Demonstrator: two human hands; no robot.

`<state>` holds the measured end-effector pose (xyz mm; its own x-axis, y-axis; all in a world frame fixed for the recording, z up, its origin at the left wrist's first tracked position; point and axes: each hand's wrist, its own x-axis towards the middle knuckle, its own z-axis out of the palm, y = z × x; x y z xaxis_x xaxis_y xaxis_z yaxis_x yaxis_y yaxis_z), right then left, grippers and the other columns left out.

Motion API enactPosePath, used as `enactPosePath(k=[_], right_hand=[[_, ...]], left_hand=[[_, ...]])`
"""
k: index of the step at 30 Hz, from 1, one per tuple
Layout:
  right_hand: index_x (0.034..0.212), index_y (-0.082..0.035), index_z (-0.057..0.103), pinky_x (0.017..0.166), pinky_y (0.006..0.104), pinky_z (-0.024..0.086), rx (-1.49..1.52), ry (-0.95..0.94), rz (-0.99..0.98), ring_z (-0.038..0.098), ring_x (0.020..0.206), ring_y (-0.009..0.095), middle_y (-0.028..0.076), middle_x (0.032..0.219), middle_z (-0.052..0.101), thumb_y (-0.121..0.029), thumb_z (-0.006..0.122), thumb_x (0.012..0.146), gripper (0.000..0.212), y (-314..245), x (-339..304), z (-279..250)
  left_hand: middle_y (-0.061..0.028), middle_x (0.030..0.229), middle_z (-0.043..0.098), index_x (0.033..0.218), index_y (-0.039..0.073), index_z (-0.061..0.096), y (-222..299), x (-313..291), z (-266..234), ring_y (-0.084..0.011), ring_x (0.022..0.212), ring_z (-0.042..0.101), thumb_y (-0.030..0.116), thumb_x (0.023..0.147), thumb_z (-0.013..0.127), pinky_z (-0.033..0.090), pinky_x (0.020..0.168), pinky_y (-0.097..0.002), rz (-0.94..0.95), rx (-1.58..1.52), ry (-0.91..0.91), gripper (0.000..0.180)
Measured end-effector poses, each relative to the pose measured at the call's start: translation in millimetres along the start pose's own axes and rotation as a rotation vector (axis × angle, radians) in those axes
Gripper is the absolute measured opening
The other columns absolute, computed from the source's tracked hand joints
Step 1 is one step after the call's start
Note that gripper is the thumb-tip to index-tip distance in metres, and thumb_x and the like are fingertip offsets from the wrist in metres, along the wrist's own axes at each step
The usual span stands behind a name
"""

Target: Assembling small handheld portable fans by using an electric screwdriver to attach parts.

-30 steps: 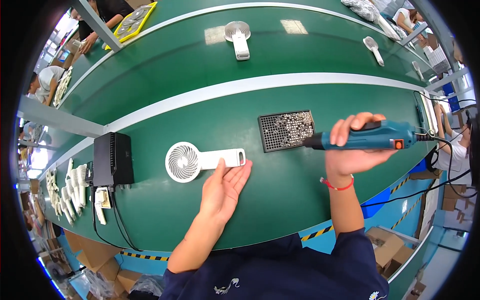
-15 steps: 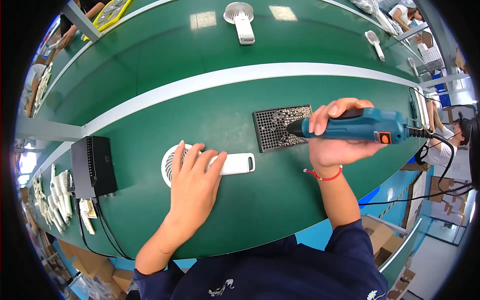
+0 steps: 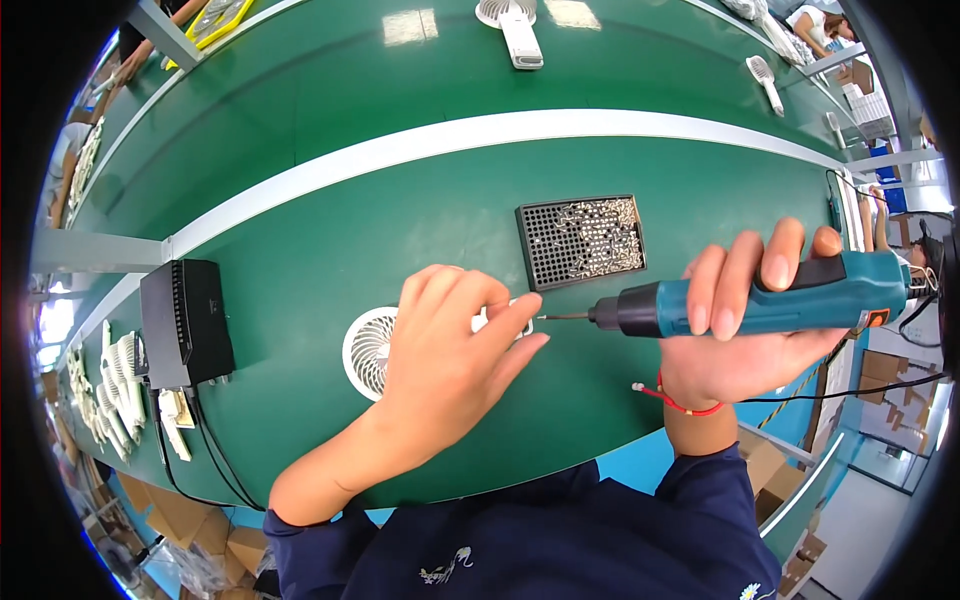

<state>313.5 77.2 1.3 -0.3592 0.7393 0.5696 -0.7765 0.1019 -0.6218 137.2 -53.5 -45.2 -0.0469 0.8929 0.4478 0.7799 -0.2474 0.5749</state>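
My right hand (image 3: 750,320) is wrapped round a teal electric screwdriver (image 3: 775,300), which lies nearly level with its thin bit aimed left. The bit's tip meets the end of a white handheld fan's handle, close to my left fingertips. My left hand (image 3: 445,365) covers most of this handheld fan (image 3: 368,352), its fingers bent over the handle. The round slatted head shows left of the hand. Whether a screw sits at the bit's tip is too small to tell. Behind the bit stands a black perforated tray (image 3: 550,245) holding many small screws.
A black box (image 3: 185,325) with cables stands at the left, beside several white fan parts (image 3: 120,390). Across the white divider strip (image 3: 440,135) lie another white fan (image 3: 520,40) and a smaller one (image 3: 765,85). The screwdriver's cord (image 3: 860,390) runs off right.
The screwdriver has left the screw tray and come down toward me, its bit now at the fan's handle end. My left hand has slid right along the handle, its fingers more bent.
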Motion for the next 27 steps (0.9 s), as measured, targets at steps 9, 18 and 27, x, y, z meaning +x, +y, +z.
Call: enactPosePath(k=[9,18,27], right_hand=[[0.123,-0.011,0.049,0.037,0.0342,0.043,0.094,0.118,0.042,0.05,0.045,0.02,0.01,0.088,0.056,-0.06,0.023,0.097,0.062,15.7,-15.1,6.2],[0.121,-0.01,0.05,0.036,0.0317,0.038,0.09,0.247,0.031,0.044,0.043,0.017,0.007,0.088,0.056,-0.059,0.022,0.098,0.061,8.6,-15.1,10.0],[0.117,-0.005,0.047,0.037,0.0275,0.036,0.068,0.151,-0.015,0.038,0.045,0.013,0.007,0.088,0.05,-0.044,0.025,0.102,0.047,14.1,-17.0,12.4]], left_hand=[[-0.0021,0.072,0.051,0.08,0.007,0.069,-1.8,-13.7,8.9,-0.0194,0.065,0.049,0.004,0.066,0.079,0.039,0.067,-0.0334,-0.008,-0.063,-0.03,0.017],[-0.0022,0.075,0.057,0.084,0.006,0.072,-2.1,-24.4,10.9,-0.0186,0.068,0.052,0.0,0.068,0.078,0.04,0.06,-0.0305,-0.117,-0.245,-0.008,0.018],[-0.0033,0.076,0.058,0.085,0.004,0.073,-1.0,-27.1,14.3,-0.0165,0.068,0.053,0.0,0.07,0.078,0.041,0.057,-0.0285,-0.173,-0.321,-0.038,0.016]])
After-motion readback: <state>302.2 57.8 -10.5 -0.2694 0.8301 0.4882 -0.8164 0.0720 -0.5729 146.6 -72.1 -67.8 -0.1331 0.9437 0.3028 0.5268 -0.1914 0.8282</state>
